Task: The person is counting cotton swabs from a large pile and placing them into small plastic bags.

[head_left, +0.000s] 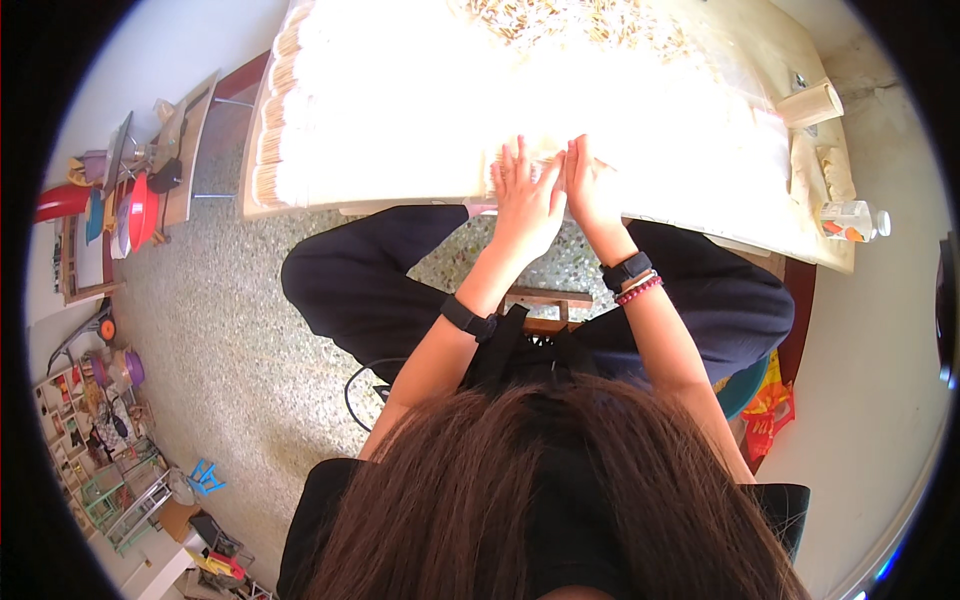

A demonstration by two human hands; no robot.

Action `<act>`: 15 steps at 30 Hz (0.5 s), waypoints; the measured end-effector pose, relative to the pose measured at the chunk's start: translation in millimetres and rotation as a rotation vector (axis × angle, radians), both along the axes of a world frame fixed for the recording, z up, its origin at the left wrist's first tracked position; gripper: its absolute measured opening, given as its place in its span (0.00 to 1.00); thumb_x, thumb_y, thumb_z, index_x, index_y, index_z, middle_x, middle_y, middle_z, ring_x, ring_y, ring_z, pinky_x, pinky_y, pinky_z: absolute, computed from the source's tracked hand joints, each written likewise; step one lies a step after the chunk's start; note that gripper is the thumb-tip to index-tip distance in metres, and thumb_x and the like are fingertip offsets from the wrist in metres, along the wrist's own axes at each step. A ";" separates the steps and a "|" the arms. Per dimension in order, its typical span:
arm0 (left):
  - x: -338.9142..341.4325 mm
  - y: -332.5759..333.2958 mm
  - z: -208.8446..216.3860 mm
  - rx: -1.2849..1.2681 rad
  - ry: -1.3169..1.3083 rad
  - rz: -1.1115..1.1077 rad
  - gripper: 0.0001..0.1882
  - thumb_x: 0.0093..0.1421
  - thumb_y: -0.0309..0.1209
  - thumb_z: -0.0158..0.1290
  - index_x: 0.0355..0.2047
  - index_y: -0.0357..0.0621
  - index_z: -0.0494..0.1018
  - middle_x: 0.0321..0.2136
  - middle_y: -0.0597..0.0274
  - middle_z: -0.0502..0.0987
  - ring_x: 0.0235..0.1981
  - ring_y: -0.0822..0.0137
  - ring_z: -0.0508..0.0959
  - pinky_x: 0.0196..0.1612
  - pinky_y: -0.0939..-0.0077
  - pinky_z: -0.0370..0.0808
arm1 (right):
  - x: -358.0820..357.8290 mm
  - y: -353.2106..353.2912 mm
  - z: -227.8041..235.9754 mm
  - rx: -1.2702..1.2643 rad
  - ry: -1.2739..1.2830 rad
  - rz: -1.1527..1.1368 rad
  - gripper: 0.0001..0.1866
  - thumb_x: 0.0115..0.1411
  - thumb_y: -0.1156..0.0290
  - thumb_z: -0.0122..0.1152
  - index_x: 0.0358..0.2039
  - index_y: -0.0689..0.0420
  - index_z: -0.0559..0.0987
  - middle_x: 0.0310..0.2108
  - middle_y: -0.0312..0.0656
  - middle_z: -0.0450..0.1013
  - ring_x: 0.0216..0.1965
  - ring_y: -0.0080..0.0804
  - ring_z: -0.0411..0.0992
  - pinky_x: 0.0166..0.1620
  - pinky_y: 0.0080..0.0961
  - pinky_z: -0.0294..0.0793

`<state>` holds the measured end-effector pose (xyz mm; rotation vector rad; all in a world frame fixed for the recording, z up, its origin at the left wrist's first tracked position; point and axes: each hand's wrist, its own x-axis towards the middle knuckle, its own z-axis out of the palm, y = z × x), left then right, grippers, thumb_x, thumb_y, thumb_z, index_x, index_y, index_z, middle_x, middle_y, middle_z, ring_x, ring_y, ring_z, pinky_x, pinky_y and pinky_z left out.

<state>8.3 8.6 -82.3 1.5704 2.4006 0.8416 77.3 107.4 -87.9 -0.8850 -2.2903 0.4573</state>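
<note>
My left hand lies with spread fingers at the near edge of the bright table. Beneath and between its fingers shows a small patch of thin pale sticks, partly covered and washed out by glare. My right hand is beside it, fingers stretched out, its thumb side close to or touching the left hand. Neither hand is closed round anything. Bundles of thin sticks with white ends, like cotton swabs, stand in a row along the table's left side. A loose heap of sticks lies at the far side.
On the table's right are a pale roll, a filled clear bag and a clear plastic bottle. A side table with red basins stands to the left. A blue stool and shelves are at lower left.
</note>
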 end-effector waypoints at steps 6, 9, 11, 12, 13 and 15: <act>2.9 9.3 5.5 -0.084 -0.005 0.069 0.23 0.58 0.32 0.43 0.55 0.45 0.65 0.62 0.35 0.44 0.63 0.34 0.43 0.61 0.38 0.43 | 0.7 2.6 -5.0 -0.024 0.020 0.013 0.06 0.62 0.70 0.47 0.32 0.59 0.69 0.16 0.47 0.71 0.17 0.42 0.72 0.21 0.33 0.70; 2.5 9.4 3.1 -0.054 -0.021 0.081 0.23 0.58 0.32 0.42 0.55 0.47 0.65 0.62 0.35 0.44 0.63 0.35 0.43 0.61 0.37 0.42 | -0.1 1.9 -2.6 -0.048 0.021 0.020 0.06 0.61 0.70 0.48 0.34 0.60 0.69 0.17 0.47 0.72 0.19 0.42 0.73 0.22 0.33 0.71; 0.5 8.8 1.3 -0.045 -0.032 0.072 0.23 0.58 0.32 0.42 0.55 0.49 0.64 0.62 0.35 0.44 0.63 0.35 0.42 0.61 0.38 0.41 | -1.9 0.1 0.5 -0.049 0.009 0.026 0.06 0.60 0.71 0.48 0.35 0.60 0.69 0.17 0.47 0.72 0.19 0.42 0.73 0.23 0.33 0.71; -0.8 8.3 0.8 -0.038 -0.041 0.065 0.23 0.58 0.32 0.42 0.56 0.50 0.64 0.62 0.35 0.44 0.63 0.35 0.42 0.61 0.38 0.40 | -4.1 -1.8 2.6 -0.072 0.022 0.056 0.07 0.60 0.71 0.48 0.36 0.59 0.68 0.17 0.47 0.72 0.19 0.42 0.73 0.23 0.33 0.71; -1.7 7.4 0.3 -0.038 -0.041 0.067 0.23 0.58 0.32 0.42 0.56 0.50 0.64 0.62 0.35 0.44 0.63 0.35 0.42 0.61 0.38 0.40 | -6.2 -3.4 4.7 -0.096 0.035 0.086 0.07 0.60 0.71 0.48 0.37 0.59 0.68 0.17 0.46 0.72 0.19 0.41 0.74 0.23 0.32 0.71; 0.1 8.1 0.9 -0.038 -0.073 0.071 0.24 0.55 0.31 0.45 0.54 0.44 0.65 0.62 0.35 0.43 0.64 0.36 0.41 0.62 0.40 0.40 | -6.9 -1.5 3.5 -0.079 0.006 0.090 0.07 0.59 0.72 0.48 0.38 0.58 0.68 0.17 0.46 0.72 0.19 0.40 0.74 0.23 0.32 0.71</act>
